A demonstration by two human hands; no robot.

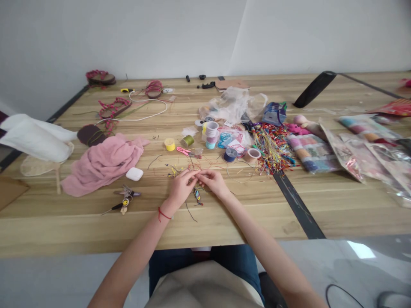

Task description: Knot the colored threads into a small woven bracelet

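Observation:
My left hand (pixel 182 187) and my right hand (pixel 213 181) meet over the table near its front edge, fingertips pinched together. What lies between the fingers is too small to make out. Just below the fingertips is a small colourful beaded piece (pixel 197 196) with dark cord and a red end. Thin red and yellow threads (pixel 173 170) lie beyond and beside my left hand. A pink-handled thread snipper (pixel 184 151) rests a little farther off, near a yellow spool (pixel 169 144) and a green spool (pixel 187 141).
A pink cloth (pixel 104 164), a white case (pixel 134 173) and a keychain bunch (pixel 125 200) lie left. Stacked spools (pixel 211 134), a blue spool (pixel 230 155), a pile of colourful cords (pixel 272 145) and plastic packets (pixel 314 152) lie right. A black case (pixel 314 90) stands behind.

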